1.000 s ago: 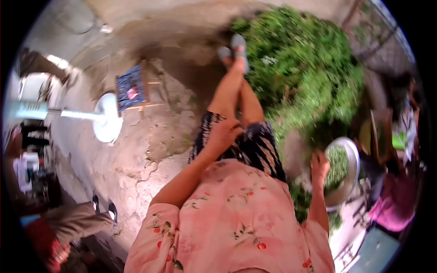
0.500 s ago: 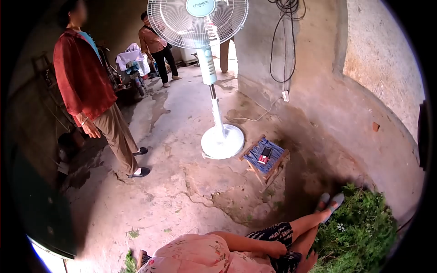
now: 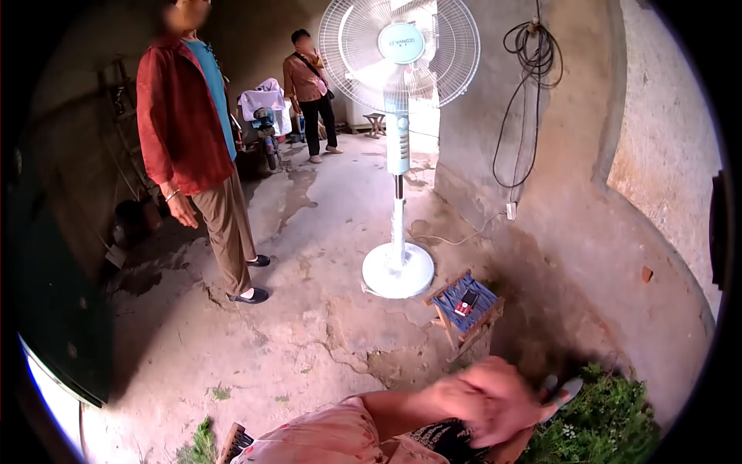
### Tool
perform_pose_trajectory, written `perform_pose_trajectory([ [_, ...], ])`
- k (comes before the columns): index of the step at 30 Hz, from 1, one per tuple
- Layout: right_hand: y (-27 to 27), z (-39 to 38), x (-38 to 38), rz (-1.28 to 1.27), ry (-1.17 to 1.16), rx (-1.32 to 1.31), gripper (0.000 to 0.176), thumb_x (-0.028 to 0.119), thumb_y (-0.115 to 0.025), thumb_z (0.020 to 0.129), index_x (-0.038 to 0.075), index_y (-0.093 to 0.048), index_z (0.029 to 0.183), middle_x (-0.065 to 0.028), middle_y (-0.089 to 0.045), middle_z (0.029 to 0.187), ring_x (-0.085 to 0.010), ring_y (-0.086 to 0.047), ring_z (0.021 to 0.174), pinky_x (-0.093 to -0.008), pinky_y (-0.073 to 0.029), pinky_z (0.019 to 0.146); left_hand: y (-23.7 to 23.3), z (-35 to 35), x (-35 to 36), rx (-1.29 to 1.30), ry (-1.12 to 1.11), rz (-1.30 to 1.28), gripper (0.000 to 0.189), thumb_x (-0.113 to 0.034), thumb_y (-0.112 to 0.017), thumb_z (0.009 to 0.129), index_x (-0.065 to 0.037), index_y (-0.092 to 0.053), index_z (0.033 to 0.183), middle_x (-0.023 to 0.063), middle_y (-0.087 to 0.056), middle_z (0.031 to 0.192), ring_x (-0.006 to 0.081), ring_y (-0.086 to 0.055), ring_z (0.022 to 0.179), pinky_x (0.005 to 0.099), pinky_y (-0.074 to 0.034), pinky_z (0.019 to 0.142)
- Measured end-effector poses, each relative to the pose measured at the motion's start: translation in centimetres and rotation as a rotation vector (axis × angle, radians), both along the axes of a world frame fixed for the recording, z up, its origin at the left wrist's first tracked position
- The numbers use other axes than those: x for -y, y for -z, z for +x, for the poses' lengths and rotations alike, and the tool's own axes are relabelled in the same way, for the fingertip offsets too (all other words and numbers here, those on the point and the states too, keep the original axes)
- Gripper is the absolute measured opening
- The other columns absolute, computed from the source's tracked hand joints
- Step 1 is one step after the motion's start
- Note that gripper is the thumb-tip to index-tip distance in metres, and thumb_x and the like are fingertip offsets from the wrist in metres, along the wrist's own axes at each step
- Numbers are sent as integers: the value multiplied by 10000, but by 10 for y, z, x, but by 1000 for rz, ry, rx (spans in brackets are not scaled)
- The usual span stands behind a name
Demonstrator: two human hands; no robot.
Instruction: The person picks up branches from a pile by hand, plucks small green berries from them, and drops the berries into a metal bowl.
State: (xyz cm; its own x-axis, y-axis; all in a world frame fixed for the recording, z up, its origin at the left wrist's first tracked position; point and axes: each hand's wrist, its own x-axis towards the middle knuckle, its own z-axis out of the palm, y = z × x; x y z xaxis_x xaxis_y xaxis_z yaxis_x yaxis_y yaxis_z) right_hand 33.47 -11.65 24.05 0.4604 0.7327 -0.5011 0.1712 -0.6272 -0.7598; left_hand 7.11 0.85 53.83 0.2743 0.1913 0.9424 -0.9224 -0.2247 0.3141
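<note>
My left arm, in a pink floral sleeve, reaches in from the bottom. My left hand (image 3: 456, 393) is raised over my dark patterned shorts (image 3: 442, 439) and smeared by motion. Blurred fingers of what looks like my right hand (image 3: 506, 398) overlap it; where one hand ends and the other begins is unclear. No held object can be made out. My crossed lower legs and grey shoes (image 3: 568, 394) extend right, beside a heap of leafy green plants (image 3: 599, 421).
A folding stool (image 3: 479, 298) with a phone (image 3: 466, 302) on it stands ahead, near a white standing fan (image 3: 398, 271). A person in red (image 3: 182, 124) stands left, another person (image 3: 309, 89) farther back. Coiled cable (image 3: 533, 58) hangs on the wall.
My hands have risen from my lap and now overlap in a blur. The view has shifted, so the fan, stool and people appear lower and mostly farther right.
</note>
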Motion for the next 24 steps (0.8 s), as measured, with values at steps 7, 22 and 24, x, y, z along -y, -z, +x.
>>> perform_pose_trajectory([
  [7, -25, -17, 4, 47, -4, 61, 620, 282, -597, 796, 84, -334, 1321, -128, -463, 1121, -240, -424, 742, -351, -376, 609, 157, 81, -4, -784, -381, -135, 325, -242, -571, 839, 15, -568, 1038, 91, -601, 890, 193, -559, 834, 305, -430, 736],
  [22, 36, 11, 54, 232, -279, 776, 468, 131, -687, 683, 85, -539, 1126, -209, -362, 1300, -394, -348, 1183, -459, -349, 929, 248, 98, 13, -1240, -758, 79, 283, -126, -653, 745, -24, -602, 1005, 191, -617, 882, 324, -617, 802, 341, -494, 673],
  [24, 32, 9, 61, 262, -251, 746, 450, 103, -681, 685, 61, -540, 1110, -213, -355, 1305, -395, -358, 1172, -446, -349, 935, 263, 103, -4, -1079, -918, 125, 274, -194, -631, 764, -58, -583, 998, 168, -611, 788, 352, -593, 723, 412, -475, 597],
])
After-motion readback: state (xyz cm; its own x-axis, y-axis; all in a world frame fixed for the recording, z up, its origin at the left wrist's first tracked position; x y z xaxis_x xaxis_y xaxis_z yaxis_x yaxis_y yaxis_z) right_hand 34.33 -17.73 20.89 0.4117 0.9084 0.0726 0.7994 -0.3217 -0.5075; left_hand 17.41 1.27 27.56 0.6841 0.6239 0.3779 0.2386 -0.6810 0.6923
